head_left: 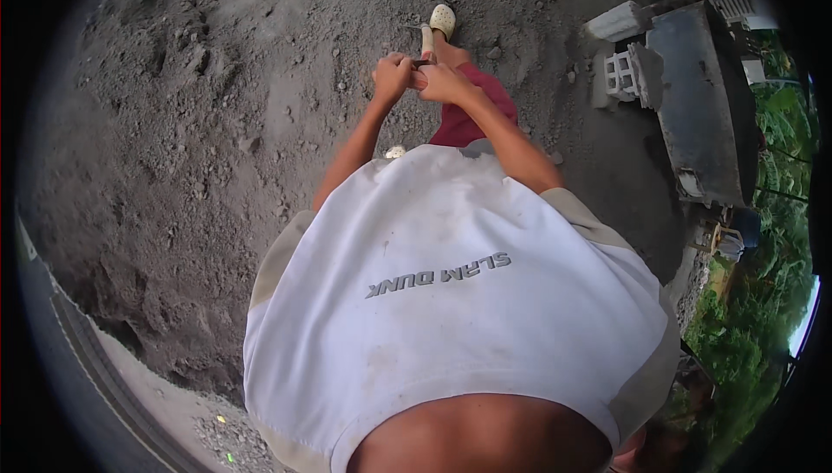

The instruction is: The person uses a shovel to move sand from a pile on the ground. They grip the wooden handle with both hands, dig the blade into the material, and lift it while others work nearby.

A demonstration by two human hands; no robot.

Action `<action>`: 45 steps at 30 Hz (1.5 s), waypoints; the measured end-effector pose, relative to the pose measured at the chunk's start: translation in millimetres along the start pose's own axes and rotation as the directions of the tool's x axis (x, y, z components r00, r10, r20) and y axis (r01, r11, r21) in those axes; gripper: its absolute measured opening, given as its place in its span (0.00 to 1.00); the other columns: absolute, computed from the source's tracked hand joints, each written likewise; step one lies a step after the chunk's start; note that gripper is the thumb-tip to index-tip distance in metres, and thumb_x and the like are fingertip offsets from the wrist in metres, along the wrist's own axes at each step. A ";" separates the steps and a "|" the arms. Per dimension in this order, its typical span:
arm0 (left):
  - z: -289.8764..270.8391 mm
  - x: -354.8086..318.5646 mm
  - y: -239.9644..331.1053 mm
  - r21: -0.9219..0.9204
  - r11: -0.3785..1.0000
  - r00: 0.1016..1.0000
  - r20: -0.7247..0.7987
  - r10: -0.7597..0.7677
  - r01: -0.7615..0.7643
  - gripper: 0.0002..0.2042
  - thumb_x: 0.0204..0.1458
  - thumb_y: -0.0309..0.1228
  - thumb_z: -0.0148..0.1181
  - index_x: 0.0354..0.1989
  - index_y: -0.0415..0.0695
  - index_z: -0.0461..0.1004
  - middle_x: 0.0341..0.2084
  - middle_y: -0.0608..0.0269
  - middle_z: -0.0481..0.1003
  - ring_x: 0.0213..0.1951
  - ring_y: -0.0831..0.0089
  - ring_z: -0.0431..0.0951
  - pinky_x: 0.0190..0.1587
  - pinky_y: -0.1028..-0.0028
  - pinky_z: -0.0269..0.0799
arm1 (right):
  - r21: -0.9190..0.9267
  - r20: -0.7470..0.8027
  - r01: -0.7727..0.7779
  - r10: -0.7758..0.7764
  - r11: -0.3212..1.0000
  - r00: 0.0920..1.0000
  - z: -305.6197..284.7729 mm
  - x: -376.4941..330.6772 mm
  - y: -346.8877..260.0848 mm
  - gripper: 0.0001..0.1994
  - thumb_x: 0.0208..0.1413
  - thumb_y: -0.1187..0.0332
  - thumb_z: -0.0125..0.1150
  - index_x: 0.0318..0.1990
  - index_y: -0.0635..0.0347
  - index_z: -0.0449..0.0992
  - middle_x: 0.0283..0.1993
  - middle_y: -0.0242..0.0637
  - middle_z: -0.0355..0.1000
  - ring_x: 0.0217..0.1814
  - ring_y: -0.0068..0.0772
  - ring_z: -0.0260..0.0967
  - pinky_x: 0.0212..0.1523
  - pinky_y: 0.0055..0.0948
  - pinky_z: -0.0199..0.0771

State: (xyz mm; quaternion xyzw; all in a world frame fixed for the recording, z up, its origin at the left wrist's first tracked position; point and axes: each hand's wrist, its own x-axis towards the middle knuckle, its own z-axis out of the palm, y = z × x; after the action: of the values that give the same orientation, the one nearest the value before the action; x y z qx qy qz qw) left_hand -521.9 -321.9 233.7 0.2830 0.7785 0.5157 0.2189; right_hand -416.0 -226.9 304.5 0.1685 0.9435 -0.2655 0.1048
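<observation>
Both my hands meet in front of my white shirt (451, 300), over the grey soil. My left hand (393, 78) has its fingers curled in, and my right hand (445, 84) is closed right beside it. Between them shows a small dark piece (421, 63), with a reddish patch just below it. What they grip is mostly hidden by the fingers. Just beyond the hands a narrow pale piece (427, 40) sticks out toward a cream clog (443, 19) on my foot; whether it joins the dark piece I cannot tell.
Loose grey soil (191, 109) with lumps and stones spreads around me. At the right stand a hollow concrete block (620, 75), a pale block (617, 22) and a large dark metal-looking box (700, 100). Green plants (745, 334) grow beyond. A paved strip (95, 378) curves at lower left.
</observation>
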 end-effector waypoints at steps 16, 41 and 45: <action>-33.2 74.2 162.1 -0.209 0.932 0.891 -0.411 0.192 -0.297 0.08 0.42 0.18 0.39 0.22 0.37 0.68 0.17 0.64 0.68 0.19 0.77 0.69 0.22 0.76 0.63 | 0.064 -0.042 0.061 -0.058 0.996 0.997 -170.5 34.9 -40.1 0.11 0.34 0.67 0.56 0.26 0.65 0.72 0.25 0.53 0.71 0.31 0.53 0.70 0.34 0.43 0.69; 84.3 -56.1 -40.2 -0.053 0.882 0.847 0.311 -0.432 0.469 0.13 0.48 0.35 0.45 0.39 0.44 0.70 0.24 0.61 0.71 0.19 0.70 0.71 0.17 0.72 0.66 | 0.051 -0.167 -0.118 0.125 0.992 0.978 88.6 -77.9 57.6 0.12 0.39 0.68 0.57 0.34 0.61 0.69 0.41 0.49 0.69 0.47 0.50 0.66 0.43 0.44 0.66; 134.2 -122.7 -34.2 -0.135 0.841 0.825 0.325 -0.462 0.524 0.12 0.47 0.34 0.44 0.35 0.43 0.71 0.23 0.62 0.70 0.20 0.70 0.71 0.17 0.72 0.67 | 0.008 -0.291 -0.086 0.085 0.996 0.953 137.8 -129.5 108.4 0.11 0.39 0.70 0.56 0.33 0.62 0.69 0.41 0.48 0.69 0.46 0.49 0.66 0.44 0.43 0.66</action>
State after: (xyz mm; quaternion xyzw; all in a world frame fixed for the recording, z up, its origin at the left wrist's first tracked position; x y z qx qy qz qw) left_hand -353.0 -323.1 158.0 0.1153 0.7249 0.4779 0.4826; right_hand -241.3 -247.8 175.8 0.2463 0.9410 -0.2308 -0.0233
